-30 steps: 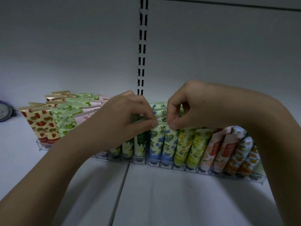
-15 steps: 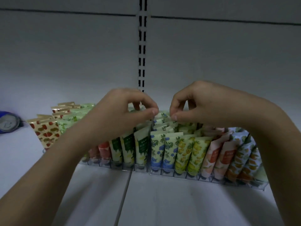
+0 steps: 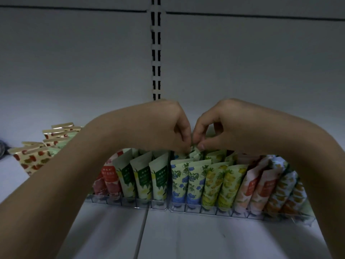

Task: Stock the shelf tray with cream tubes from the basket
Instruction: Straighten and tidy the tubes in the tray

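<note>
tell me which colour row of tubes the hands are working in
The blue-flower tubes: both hands pinch a tube top behind them, right of the green-label row.

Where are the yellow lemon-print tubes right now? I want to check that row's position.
In the head view, the yellow lemon-print tubes stand in the clear tray, right of centre, between the blue-flower tubes and the peach tubes.

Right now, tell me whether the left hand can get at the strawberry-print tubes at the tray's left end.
Probably yes: the left hand pinches a tube top mid-tray, but nothing stands over the strawberry-print tubes; it must let go first.
</note>
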